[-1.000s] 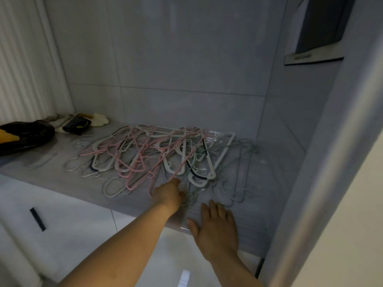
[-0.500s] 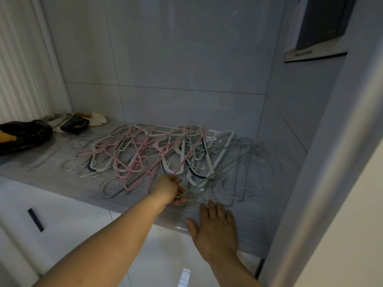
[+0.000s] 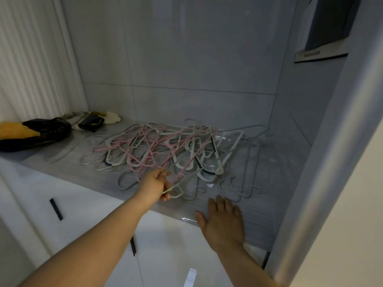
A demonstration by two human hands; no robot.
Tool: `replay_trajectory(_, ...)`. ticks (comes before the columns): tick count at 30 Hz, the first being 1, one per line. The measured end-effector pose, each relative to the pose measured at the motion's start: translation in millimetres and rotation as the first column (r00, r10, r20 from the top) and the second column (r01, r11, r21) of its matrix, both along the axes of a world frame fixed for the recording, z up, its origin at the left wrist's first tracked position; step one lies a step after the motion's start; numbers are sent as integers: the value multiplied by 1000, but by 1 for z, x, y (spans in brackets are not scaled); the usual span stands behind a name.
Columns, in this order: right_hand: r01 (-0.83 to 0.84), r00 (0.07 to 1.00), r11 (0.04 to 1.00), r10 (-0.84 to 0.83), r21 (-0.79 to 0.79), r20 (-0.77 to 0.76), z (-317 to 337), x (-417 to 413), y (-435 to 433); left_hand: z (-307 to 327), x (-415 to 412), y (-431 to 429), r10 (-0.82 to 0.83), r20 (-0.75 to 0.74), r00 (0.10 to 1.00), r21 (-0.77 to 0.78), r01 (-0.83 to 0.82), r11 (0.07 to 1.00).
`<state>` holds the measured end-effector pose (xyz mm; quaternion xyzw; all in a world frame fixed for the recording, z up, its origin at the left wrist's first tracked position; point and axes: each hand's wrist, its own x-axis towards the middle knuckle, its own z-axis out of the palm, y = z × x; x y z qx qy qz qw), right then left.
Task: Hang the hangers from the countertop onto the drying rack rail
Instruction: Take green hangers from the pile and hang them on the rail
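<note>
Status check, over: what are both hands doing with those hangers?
Left hand grips a pale green hanger from the pile. Right hand open, flat by the countertop edge. Pile tangled; pink hangers may snag. Rail unseen.

A crumpled black plastic bag point(image 3: 41, 133) lies at the far left, with a yellow, cloth-like lump point(image 3: 16, 130) at its left end. Just behind it in the corner, a small dark pouch with yellow trim point(image 3: 91, 122) sits on rumpled pale cloths point(image 3: 113, 116). Glossy grey wall tiles point(image 3: 186, 59) rise behind, a white ribbed curtain point(image 3: 31, 59) hangs left, and below are white cabinet fronts point(image 3: 83, 204) with short black bar handles point(image 3: 56, 209)
</note>
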<state>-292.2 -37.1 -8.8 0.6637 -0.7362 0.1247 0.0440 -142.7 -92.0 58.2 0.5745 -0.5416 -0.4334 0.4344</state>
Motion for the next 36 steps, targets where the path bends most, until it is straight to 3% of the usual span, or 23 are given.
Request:
replay_trajectory(2,-29,999,997,31,64,-25,4,-1,-2,4,9,6,41,10,999,-41,-41,998)
replay_trajectory(6,-93,995,996,93,1,21,-3,-3,15,9,37,20,129,28,991,-124,-124,985)
replay_trajectory(11,-220,955,915,273,-337,117,34,27,19,27,88,57,254,152,955,-259,-209,943)
replay_trajectory(17,-379,822,756,540,-534,182,125,97,24,63,165,132,401,262,878,-385,-286,877)
replay_trajectory(24,-545,716,733,659,-406,230,176,178,61,89,239,270,528,236,816,-463,-383,799)
replay_trajectory(26,-625,632,717,697,-309,339,179,202,78,93,253,317,561,248,790,-488,-398,777)
replay_trajectory(29,-733,421,610,755,-301,503,182,239,122,96,279,387,629,271,729,-476,-466,746)
replay_trajectory(32,-796,267,511,778,-326,568,181,281,171,97,307,456,690,293,662,-408,-566,717)
replay_trajectory(36,-870,123,367,807,-328,577,180,345,242,102,334,544,654,433,621,-226,-627,745)
